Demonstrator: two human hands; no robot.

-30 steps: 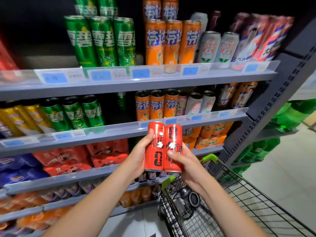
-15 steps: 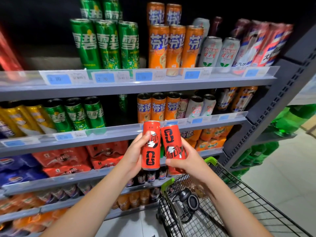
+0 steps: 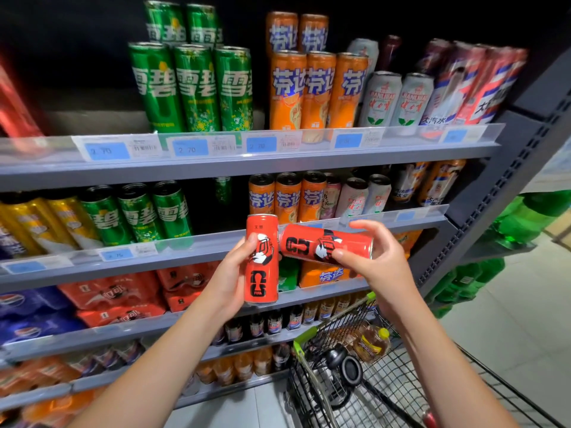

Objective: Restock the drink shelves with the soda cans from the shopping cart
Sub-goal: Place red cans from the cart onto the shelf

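Observation:
Two slim red soda cans are held up in front of the second shelf. My left hand grips one red can upright, thumb across its front. My right hand holds the other red can tipped onto its side, lying almost level with its top end touching the upright can. The shopping cart stands at the lower right, below my right forearm.
Green and orange cans fill the top shelf and the second shelf. Red and blue multipacks lie on the third shelf. A dark gap shows between the green and orange cans on the second shelf. The cart holds a yellow-capped bottle. Green bottles stand at right.
My right hand has turned its can from upright to lying on its side. The left hand's can stays upright. Both hands have stayed at about the same height.

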